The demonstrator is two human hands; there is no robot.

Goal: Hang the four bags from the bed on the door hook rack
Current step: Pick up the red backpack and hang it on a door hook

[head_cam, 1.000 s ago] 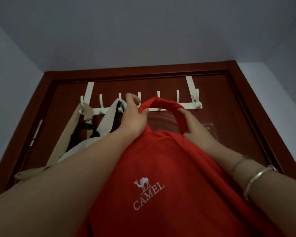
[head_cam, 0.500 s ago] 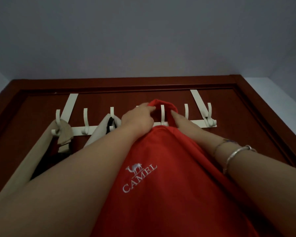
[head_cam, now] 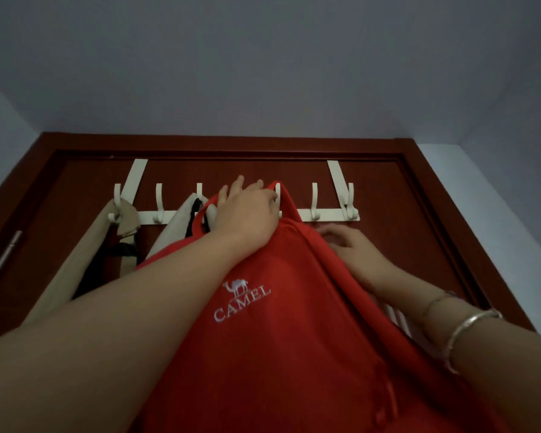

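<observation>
A red bag (head_cam: 278, 339) with a white CAMEL logo hangs against the dark red door. One of its handles runs up to a middle hook of the white hook rack (head_cam: 325, 215). My left hand (head_cam: 247, 217) grips that handle at the hook, fingers reaching over the rack bar. The bag's other handle loops out just left of my left wrist. My right hand (head_cam: 353, 254) lies lower on the bag's right edge with its fingers apart. A beige bag (head_cam: 85, 257) hangs from the leftmost hook. A cream bag (head_cam: 181, 223) with black straps hangs from the third hook.
Two free hooks (head_cam: 314, 201) stand on the rack to the right of the red bag, and one free hook (head_cam: 159, 201) between the beige and cream bags. The door frame (head_cam: 434, 220) runs close on the right. A metal hinge (head_cam: 3, 260) shows at the door's left edge.
The red bag's handle has gone up onto a middle hook. My right hand has let go of the handle and dropped to the bag's right side. The view has tilted upward.
</observation>
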